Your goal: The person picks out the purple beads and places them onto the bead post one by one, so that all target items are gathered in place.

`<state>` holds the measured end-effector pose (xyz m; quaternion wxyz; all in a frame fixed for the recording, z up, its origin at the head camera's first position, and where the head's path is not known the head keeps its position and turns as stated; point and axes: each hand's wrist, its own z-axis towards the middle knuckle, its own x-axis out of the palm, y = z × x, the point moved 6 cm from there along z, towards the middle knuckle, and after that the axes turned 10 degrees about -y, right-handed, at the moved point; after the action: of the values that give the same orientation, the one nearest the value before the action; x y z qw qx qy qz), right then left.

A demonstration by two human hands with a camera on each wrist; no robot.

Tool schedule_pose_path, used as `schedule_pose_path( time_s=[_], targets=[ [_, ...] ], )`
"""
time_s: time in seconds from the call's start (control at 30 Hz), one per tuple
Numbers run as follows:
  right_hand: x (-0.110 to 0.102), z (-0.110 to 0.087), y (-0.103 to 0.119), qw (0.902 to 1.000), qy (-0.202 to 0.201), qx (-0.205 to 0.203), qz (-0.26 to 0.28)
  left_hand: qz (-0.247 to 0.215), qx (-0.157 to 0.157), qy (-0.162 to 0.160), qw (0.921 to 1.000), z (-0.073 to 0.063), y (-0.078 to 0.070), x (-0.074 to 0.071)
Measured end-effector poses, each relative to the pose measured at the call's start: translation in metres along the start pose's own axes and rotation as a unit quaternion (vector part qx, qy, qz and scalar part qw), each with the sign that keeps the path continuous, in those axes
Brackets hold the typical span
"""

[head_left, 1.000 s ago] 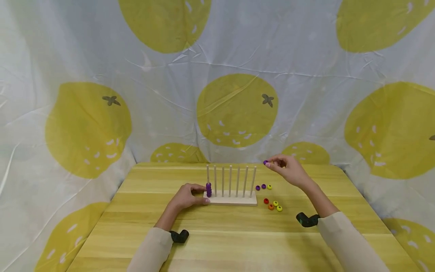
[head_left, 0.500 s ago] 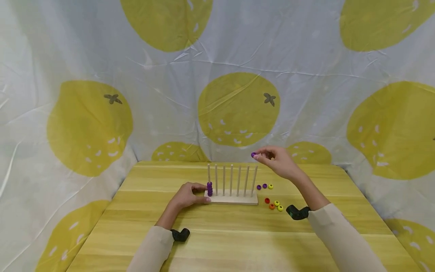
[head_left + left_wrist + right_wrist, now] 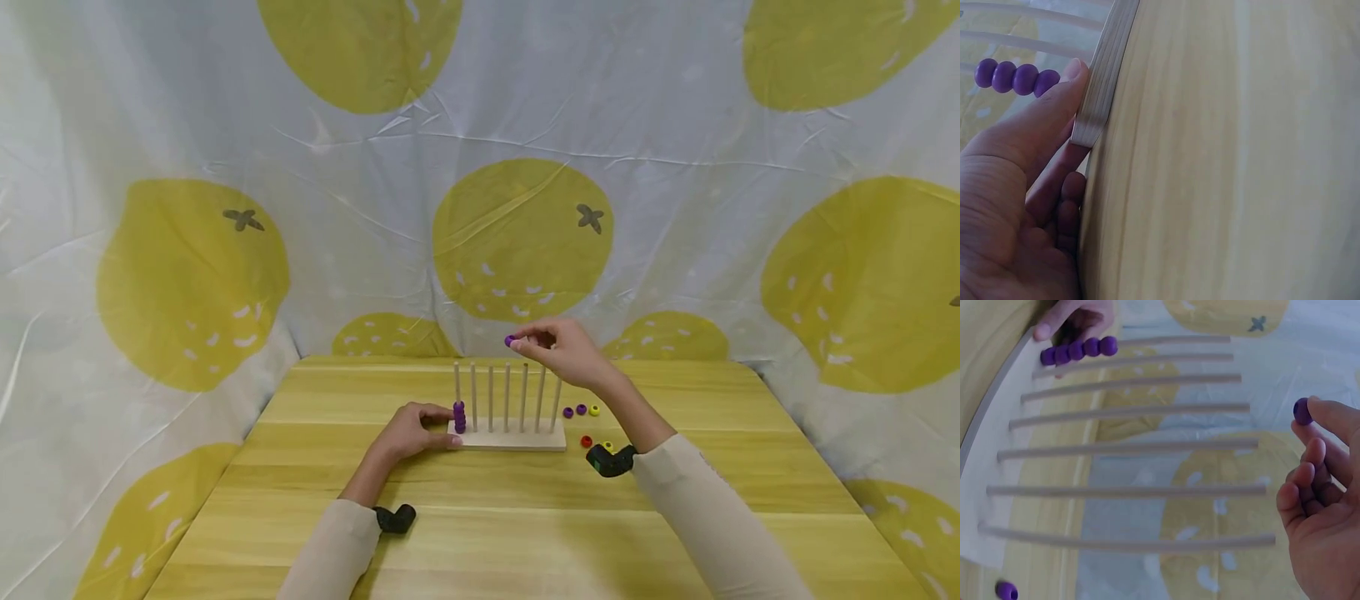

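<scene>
A wooden peg stand [image 3: 510, 439] with a row of upright pegs sits on the table. Its leftmost peg carries a stack of several purple beads [image 3: 459, 417]. My left hand [image 3: 408, 432] grips the left end of the base; the thumb [image 3: 1063, 94] lies against it in the left wrist view. Above the pegs, right of the stacked one, my right hand [image 3: 566, 352] pinches a single purple bead [image 3: 1302, 411] between thumb and forefinger. In the right wrist view this bead is apart from the peg tips, its hole partly visible.
Right of the stand lie two loose purple beads [image 3: 581, 409], a yellow bead [image 3: 594, 410] and a red bead [image 3: 587, 442]. Another yellow bead [image 3: 608, 447] is partly covered by the right wrist camera [image 3: 611, 461]. A lemon-patterned cloth [image 3: 360, 250] hangs behind the table [image 3: 480, 533].
My right hand has carried the purple bead leftward from beyond the stand's right end to above the pegs. The right forearm now hides some loose beads. My left hand stays on the base.
</scene>
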<state>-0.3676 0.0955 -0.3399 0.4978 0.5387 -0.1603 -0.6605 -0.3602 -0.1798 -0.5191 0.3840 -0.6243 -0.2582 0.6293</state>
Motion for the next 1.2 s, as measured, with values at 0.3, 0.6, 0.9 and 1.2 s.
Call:
schedule_pose_path(
  time_s=[0.3, 0.6, 0.9, 1.2],
  targets=[
    [0.029, 0.015, 0.013, 0.9996, 0.023, -0.017, -0.004, -0.003, 0.008, 0.005, 0.9999, 0.002, -0.001, 0.003],
    [0.050, 0.027, 0.019, 0.9991, 0.037, -0.022, -0.004, 0.000, 0.011, 0.004, 0.9999, 0.003, -0.001, 0.004],
    [0.070, 0.029, 0.023, 0.9966, 0.058, -0.057, -0.010, 0.007, 0.006, 0.004, 1.0000, 0.001, 0.001, 0.004],
    [0.077, 0.029, 0.026, 0.9954, 0.063, -0.067, -0.026, 0.008, 0.008, 0.005, 0.9999, 0.001, 0.000, 0.001]
  ],
)
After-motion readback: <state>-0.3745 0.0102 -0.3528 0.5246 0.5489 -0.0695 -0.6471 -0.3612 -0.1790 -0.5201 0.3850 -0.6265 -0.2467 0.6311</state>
